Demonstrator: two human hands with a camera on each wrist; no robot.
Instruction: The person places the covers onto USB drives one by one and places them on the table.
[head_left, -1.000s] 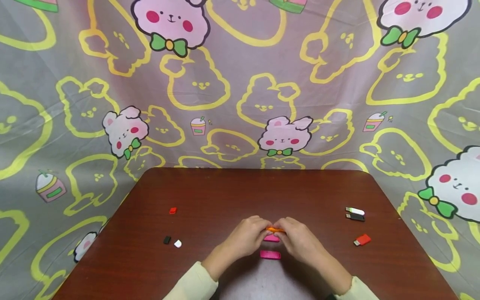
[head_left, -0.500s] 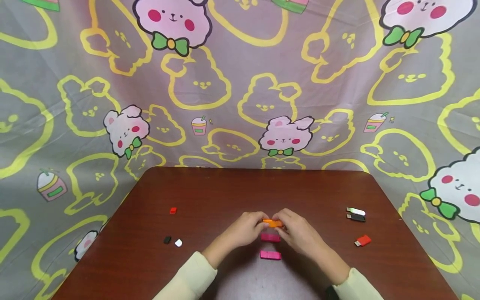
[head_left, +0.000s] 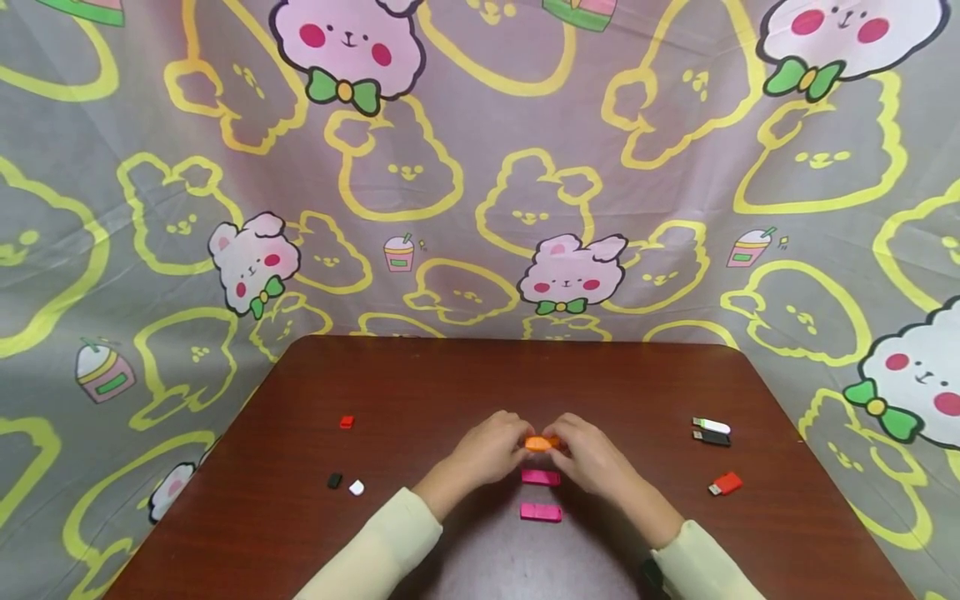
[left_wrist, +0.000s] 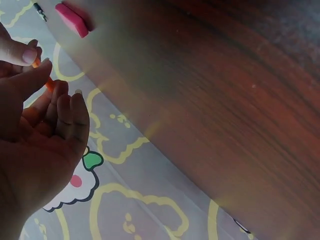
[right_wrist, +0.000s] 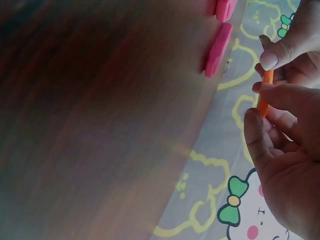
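I see the left hand [head_left: 489, 450] and right hand [head_left: 595, 457] pinching opposite ends of a slim orange plastic-looking stick [head_left: 541, 443] above the brown wood-grained table [head_left: 442, 379], and judge it light, stiff, slightly slippery, best gripped by its ends.

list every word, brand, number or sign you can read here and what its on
No text can be read.
Patterned cloth: tiny marks beside a printed cup, too small to read.
Orange piece: any lettering too small to tell.
Pink pieces, red usb stick: same.
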